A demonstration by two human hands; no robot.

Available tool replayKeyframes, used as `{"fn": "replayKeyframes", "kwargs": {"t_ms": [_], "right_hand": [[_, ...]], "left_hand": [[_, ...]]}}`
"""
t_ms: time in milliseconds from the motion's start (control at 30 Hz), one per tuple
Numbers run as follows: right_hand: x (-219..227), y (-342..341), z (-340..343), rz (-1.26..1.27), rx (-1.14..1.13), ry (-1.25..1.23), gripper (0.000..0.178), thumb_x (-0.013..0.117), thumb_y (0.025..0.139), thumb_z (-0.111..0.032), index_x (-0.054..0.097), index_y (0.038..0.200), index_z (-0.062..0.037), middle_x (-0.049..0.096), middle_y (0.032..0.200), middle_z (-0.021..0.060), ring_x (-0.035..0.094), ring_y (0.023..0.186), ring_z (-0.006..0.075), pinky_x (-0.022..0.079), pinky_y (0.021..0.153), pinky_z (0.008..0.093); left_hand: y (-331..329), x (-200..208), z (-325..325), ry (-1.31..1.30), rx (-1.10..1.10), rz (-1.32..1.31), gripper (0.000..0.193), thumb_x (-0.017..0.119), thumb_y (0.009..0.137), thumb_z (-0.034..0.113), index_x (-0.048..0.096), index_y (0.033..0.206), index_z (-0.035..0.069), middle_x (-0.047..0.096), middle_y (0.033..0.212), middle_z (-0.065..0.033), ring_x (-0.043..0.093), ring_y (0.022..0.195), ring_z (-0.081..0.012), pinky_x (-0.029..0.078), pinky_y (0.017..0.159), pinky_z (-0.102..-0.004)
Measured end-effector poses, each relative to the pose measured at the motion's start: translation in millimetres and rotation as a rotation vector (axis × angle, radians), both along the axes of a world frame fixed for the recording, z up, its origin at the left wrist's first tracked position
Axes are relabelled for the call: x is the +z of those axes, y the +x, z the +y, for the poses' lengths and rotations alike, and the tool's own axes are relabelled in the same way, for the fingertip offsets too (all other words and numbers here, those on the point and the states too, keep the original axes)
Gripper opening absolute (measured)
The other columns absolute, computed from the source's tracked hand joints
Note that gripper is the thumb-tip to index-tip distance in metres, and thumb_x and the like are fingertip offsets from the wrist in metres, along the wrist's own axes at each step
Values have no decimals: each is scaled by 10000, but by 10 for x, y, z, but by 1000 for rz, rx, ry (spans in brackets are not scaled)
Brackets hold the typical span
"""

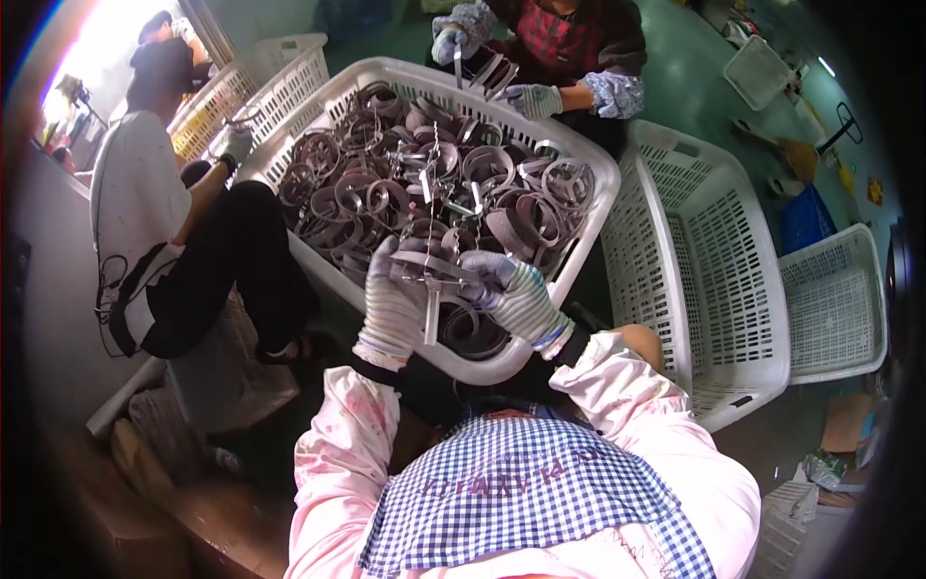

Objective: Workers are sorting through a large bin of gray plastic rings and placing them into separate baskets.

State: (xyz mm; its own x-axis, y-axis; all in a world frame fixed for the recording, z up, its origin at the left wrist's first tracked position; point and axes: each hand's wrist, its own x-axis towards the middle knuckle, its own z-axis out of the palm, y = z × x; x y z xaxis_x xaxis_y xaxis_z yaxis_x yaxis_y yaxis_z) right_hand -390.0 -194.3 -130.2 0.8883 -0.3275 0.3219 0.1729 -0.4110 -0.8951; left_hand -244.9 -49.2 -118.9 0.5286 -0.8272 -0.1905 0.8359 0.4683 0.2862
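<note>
My left hand, in a striped work glove, grips a metal band clamp whose flat tail hangs down between my hands. My right hand, gloved the same way, pinches the other side of that clamp at its screw end. Both hands hover over the near rim of a big white plastic basket heaped with several grey-brown metal ring clamps. My pink sleeves and blue checked apron fill the lower middle.
A seated person at the left reaches a gloved hand to the basket's left rim. Another person at the far side handles clamps with gloved hands. White baskets stand to the right, another at the upper left. Cardboard boxes lie at lower left.
</note>
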Motion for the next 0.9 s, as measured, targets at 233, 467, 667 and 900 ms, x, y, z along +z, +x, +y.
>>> {"fn": "replayKeyframes", "kwargs": {"t_ms": [233, 467, 667, 900], "right_hand": [[72, 294, -147, 547, 14, -313, 378, 772, 843, -298, 686, 1102, -37, 669, 1182, 174, 653, 1088, 289, 520, 928, 383], [-467, 389, -116, 369, -11, -1001, 281, 710, 826, -344, 720, 975, -106, 672, 1182, 85, 587, 1170, 298, 449, 969, 444], [-285, 434, -442, 50, -234, 507, 184, 520, 1041, -132, 639, 1154, -49, 617, 852, -32, 555, 719, 26, 483, 656, 185], [374, 463, -265, 170, -16, 968, 216, 520, 1032, -120, 586, 1234, -78, 690, 1012, 57, 698, 877, 146, 594, 769, 278]], "left_hand": [[350, 21, 282, -202, 76, -253, 266, 556, 983, 230, 578, 1148, 22, 619, 1148, -108, 595, 1128, -249, 439, 1056, -527], [480, -128, 341, 105, 427, -480, 233, 609, 992, 206, 619, 1135, 24, 639, 1192, -115, 614, 1097, -270, 470, 1023, -421], [359, 18, 329, 246, 518, -650, 108, 662, 965, 165, 676, 931, 63, 483, 1473, -134, 526, 1273, -237, 451, 1027, -359], [59, 182, 305, 297, 341, -979, 177, 824, 810, 105, 681, 739, 29, 493, 1466, -155, 579, 1142, -176, 469, 965, -321]]}}
